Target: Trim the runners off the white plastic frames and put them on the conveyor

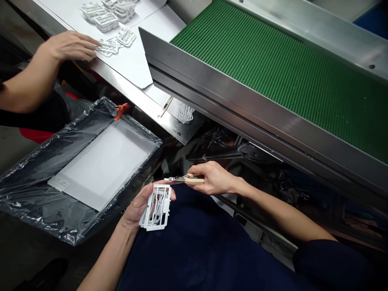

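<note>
In the head camera's view, a white plastic frame [164, 206] with slender inner bars is held upright, slightly tilted, in the left hand [136, 206], gripped at its left side and upper edge; whether a second frame is stacked behind it cannot be told. A pair of nippers [194, 181] with pale handles is clasped in the right hand [216, 178], the fingers wrapped around the grips. The metal tip is pointed left, just above the frame's top edge and close to the left fingertips; whether the frame is touched cannot be made out.

At upper left, loose white parts [109, 47] are touched at the edge of a metal bench [113, 74] by a co-worker's hand [69, 45], and stacked white parts [106, 22] are seen behind them on white sheeting [130, 62]. Near the bench's corner, a slim tool [165, 106] is laid beside another white part [184, 112].

The right side is filled by a ribbed green conveyor belt [273, 72], bordered by a metal side rail [212, 83]. At left, a box lined with dark plastic film [72, 228] is seen, a white panel [103, 161] laid inside and an orange tie [121, 110] fastened at its rim.
</note>
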{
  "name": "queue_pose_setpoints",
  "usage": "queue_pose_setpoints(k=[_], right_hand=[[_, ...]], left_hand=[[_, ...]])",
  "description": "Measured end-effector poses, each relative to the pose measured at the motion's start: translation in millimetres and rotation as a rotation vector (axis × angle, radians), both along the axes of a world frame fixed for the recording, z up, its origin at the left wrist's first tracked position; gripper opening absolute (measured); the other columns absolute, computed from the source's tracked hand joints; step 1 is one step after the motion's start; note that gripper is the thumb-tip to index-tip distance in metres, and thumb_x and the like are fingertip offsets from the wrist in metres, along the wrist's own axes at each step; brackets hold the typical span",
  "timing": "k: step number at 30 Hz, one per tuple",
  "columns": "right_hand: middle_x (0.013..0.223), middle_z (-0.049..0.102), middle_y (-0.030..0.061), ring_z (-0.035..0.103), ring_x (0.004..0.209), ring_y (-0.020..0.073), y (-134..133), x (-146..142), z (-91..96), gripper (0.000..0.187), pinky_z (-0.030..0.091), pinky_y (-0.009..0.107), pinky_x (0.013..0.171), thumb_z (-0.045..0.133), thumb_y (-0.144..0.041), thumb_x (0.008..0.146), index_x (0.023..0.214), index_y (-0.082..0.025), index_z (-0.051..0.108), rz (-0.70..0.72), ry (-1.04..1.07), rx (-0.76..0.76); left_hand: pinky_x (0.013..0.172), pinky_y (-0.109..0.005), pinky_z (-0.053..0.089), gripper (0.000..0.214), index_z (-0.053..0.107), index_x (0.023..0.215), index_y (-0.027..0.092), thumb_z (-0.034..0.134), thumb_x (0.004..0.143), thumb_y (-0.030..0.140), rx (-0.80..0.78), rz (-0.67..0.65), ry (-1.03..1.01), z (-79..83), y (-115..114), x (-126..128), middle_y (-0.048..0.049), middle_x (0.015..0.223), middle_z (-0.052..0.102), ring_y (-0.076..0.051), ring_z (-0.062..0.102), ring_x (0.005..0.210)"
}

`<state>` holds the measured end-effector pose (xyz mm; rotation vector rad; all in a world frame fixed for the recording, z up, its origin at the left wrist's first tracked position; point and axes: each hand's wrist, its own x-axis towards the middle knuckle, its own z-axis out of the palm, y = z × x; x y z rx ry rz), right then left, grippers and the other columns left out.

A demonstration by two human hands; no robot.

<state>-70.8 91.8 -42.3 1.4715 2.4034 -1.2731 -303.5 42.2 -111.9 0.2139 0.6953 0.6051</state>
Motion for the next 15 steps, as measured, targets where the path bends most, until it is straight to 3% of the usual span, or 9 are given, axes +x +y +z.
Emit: queue_pose_setpoints(k=[4, 7, 11, 15], right_hand=[[0.069, 0.059, -0.0032, 0.049, 0.06, 0.009, 1, 2, -14.9, 0.019, 0.03, 0.021, 0.056, 0.053, -0.037, 0.079, 0.082, -0.02, 0.059, -0.208, 0.035, -0.079], [0.071, 0.06, -0.0018, 0.052, 0.06, 0.0106, 13, 4, -40.2, 0.033, 0.033, 0.021, 0.053, 0.049, -0.051, 0.081, 0.084, -0.019, 0.057, -0.431, -0.054, -0.124], [0.089, 0.065, 0.0067, 0.06, 0.077, 0.0166, 58, 4, -80.2, 0.033, 0.041, 0.024, 0.062, 0.047, -0.046, 0.084, 0.096, -0.016, 0.055, -0.618, -0.199, -0.027], [0.112, 0.059, 0.0193, 0.057, 0.101, 0.0232, 119, -7, -102.5, 0.036, 0.043, 0.031, 0.08, 0.044, -0.039, 0.088, 0.109, -0.01, 0.05, -0.688, -0.301, 0.125]], left_hand=[[0.047, -0.02, 0.047, 0.053, 0.062, 0.112, 0.015, 0.061, 0.077, 0.053, -0.019, 0.021, 0.022, 0.1, 4, -1, -0.0089, 0.082, 0.066, -0.014, 0.057, 0.057], [0.05, -0.02, 0.046, 0.044, 0.06, 0.112, 0.018, 0.057, 0.081, 0.049, -0.019, -0.006, 0.17, 2.7, 11, 3, -0.0071, 0.084, 0.065, -0.013, 0.056, 0.057], [0.05, -0.018, 0.041, 0.033, 0.06, 0.103, 0.019, 0.054, 0.085, 0.046, 0.095, -0.114, 0.464, 4.9, 20, 17, -0.0034, 0.077, 0.064, -0.012, 0.054, 0.058], [0.055, -0.021, 0.045, 0.027, 0.058, 0.088, 0.02, 0.054, 0.084, 0.047, 0.048, -0.042, 0.419, 0.1, 18, 24, -0.0022, 0.077, 0.061, -0.015, 0.057, 0.067]])
